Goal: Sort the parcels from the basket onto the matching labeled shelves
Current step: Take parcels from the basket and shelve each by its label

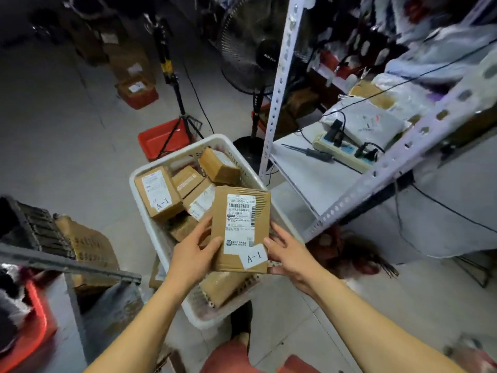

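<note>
This is a parcel depot's back room, a small storeroom for sorting deliveries. A white plastic basket at the frame's centre is heaped with brown cardboard parcels bearing printed shipping labels and handwritten codes such as "A-1". At right, slotted metal shelving holds soft mail bags and a power strip. More cartons and red crates sit on the bare concrete floor at upper left, beside a standing fan.

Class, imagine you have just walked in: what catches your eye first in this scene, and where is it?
First, the cardboard parcel tagged A-1, held up at centre by the left hand and right hand. Beneath it sits the white basket full of boxes, another parcel there also marked A-1.
</note>
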